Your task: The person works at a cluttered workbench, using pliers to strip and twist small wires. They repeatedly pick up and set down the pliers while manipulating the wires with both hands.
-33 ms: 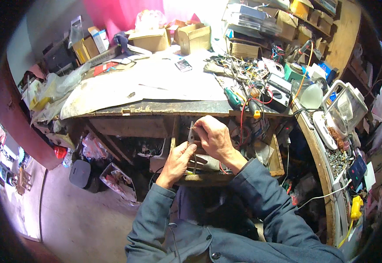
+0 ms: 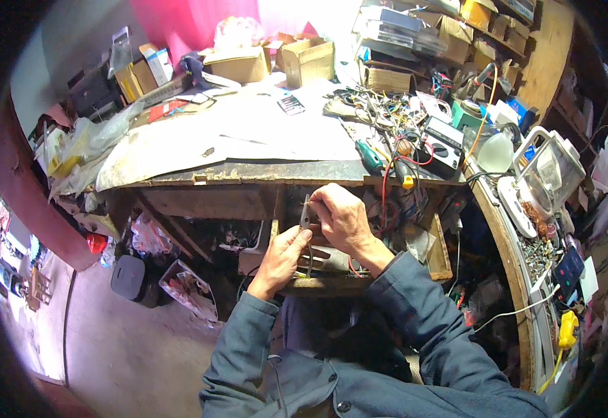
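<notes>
wooden and worn along its front edge, the workbench [image 2: 248, 171] stretches across the space before me, the biggest thing in view. over much of its top lies a white sheet [image 2: 276, 139], bright under the light and dark-stained in places. my dark blue-grey sleeves [image 2: 426, 313] come up from below, and past the cuffs an open wooden drawer [image 2: 440, 252] juts from under the bench, holding odds and ends. at the back edge of the bench stand cardboard boxes [image 2: 309, 64], open at the top. to the right of the sheet spreads a heap of tangled wires [image 2: 387, 108], and near it sits a meter [image 2: 444, 148] with a dark dial face. on the floor to my left is a dark bin [image 2: 128, 276].

my left hand [image 2: 281, 263] is closed around slim grey metal pliers [image 2: 305, 214], upright with the nose pointing up, above the drawer and just short of the bench edge. my right hand [image 2: 343, 220] is beside the nose, thumb and fingers curled together at the tip; whether i pinch something there i cannot tell, it is too small to make out.
</notes>
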